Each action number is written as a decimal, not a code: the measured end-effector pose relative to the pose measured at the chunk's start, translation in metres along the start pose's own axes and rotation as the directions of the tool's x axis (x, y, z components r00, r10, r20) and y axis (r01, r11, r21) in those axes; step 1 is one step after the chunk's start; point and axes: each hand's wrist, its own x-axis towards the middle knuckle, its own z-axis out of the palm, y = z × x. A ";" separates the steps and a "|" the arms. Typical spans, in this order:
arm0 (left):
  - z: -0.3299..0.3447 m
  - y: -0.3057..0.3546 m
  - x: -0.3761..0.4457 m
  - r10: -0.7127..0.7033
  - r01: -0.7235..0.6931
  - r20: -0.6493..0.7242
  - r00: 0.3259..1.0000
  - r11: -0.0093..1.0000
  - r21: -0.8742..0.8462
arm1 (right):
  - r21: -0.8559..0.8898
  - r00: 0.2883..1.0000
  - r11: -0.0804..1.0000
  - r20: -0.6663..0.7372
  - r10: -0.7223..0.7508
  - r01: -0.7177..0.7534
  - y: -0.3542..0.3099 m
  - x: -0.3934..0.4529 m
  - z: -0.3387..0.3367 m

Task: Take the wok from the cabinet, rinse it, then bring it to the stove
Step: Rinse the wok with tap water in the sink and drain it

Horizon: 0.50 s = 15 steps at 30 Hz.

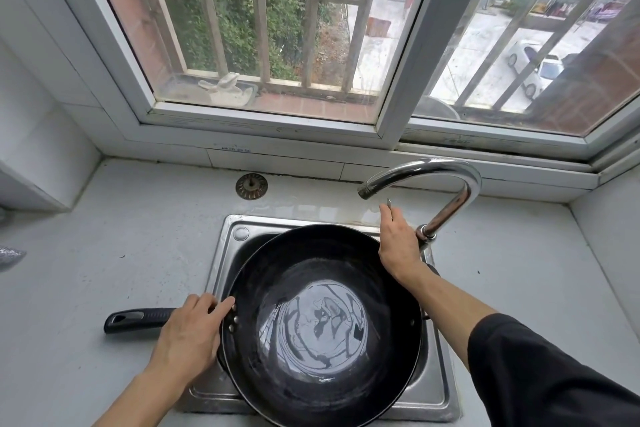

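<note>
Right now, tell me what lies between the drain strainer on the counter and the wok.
Head view: bare wet counter, then the sink's back rim, between drain strainer and wok.
</note>
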 end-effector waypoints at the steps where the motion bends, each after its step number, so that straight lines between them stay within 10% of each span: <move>1: 0.000 0.000 0.000 0.000 0.000 -0.001 1.000 1.000 0.002 | -0.004 1.000 1.000 0.002 -0.003 0.003 0.000 0.000 0.000; 15: 0.002 0.000 0.001 0.013 -0.013 -0.036 0.999 1.000 0.002 | -0.060 0.998 0.998 0.054 -0.032 0.035 0.002 0.002 -0.002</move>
